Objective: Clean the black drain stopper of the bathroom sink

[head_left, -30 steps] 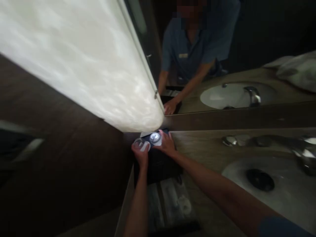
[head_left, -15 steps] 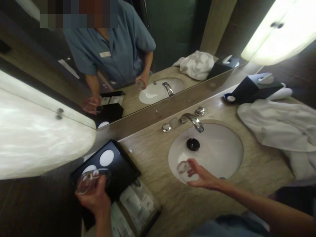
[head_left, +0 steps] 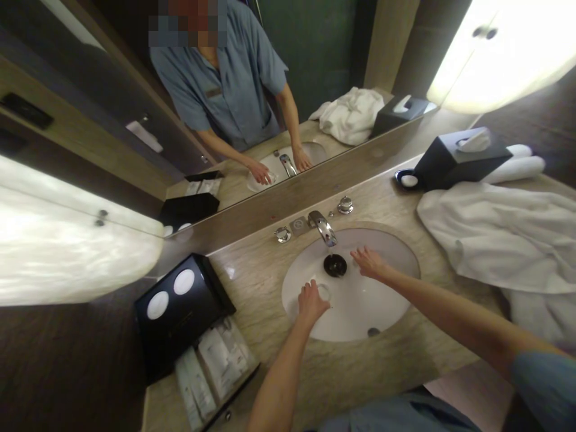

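Observation:
My left hand (head_left: pixel 314 304) is inside the left part of the white oval sink (head_left: pixel 378 318), its fingers curled round a clear glass (head_left: pixel 324 293). To the right, my right hand (head_left: pixel 369 262) reaches over the basin with its fingers spread; a faint clear shape under it is too indistinct to make out. The black drain stopper (head_left: pixel 335 265) lies between the two hands, below the chrome faucet (head_left: pixel 324 229).
On the left, a black box (head_left: pixel 180 312) with two white discs adjoins a tray of packets (head_left: pixel 220 360). A white towel (head_left: pixel 486 234) lies at right, before a black tissue box (head_left: pixel 459 159). The mirror (head_left: pixel 315 72) rises behind the counter.
My left hand has moved right from above the black box into the sink with the glass. My right hand has moved up and deeper into the basin, and its fingers have spread.

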A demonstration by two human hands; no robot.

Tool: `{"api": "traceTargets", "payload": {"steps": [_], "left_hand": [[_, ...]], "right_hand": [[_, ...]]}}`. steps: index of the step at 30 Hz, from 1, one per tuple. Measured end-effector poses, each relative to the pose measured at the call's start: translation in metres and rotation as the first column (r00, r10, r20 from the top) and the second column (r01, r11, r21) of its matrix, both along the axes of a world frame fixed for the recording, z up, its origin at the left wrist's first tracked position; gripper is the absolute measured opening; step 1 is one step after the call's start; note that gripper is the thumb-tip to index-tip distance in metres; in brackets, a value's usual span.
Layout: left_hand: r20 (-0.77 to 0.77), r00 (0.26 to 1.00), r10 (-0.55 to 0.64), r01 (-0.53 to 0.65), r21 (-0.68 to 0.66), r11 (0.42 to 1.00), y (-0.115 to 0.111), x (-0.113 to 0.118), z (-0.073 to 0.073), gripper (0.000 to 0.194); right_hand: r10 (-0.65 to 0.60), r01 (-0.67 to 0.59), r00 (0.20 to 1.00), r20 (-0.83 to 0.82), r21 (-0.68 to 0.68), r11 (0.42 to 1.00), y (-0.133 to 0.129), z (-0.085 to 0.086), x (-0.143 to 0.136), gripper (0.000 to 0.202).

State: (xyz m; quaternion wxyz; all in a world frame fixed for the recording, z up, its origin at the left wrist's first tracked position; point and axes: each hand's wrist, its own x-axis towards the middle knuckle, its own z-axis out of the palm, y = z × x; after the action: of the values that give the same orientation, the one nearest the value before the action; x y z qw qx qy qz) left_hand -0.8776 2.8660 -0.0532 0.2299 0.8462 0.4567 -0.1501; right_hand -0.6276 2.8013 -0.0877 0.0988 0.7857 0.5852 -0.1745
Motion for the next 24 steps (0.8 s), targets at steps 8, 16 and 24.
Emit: {"api": "traceTargets", "payload": {"steps": [8,16,24], "left_hand": [[-0.182,0.981,-0.067,0.079,0.062,0.995,0.004,0.039,-0.019,0.061],[-0.230,0.963,-0.143,0.161,0.059,0.985,0.018,0.057,-0.029,0.058],[-0.240,0.947,-0.215,0.230,0.037,0.972,0.023,0.069,-0.023,0.049]], "right_hand": [[0.102,-0.103,0.995,0.019,0.063,0.993,0.023,-0.007,-0.003,0.043],[0.026,0.032,0.967,-0.254,0.222,0.974,0.000,-0.006,-0.032,0.048],[-0.700,0.730,0.311,-0.643,-0.310,0.609,0.006,-0.061,-0.082,0.036]]}}
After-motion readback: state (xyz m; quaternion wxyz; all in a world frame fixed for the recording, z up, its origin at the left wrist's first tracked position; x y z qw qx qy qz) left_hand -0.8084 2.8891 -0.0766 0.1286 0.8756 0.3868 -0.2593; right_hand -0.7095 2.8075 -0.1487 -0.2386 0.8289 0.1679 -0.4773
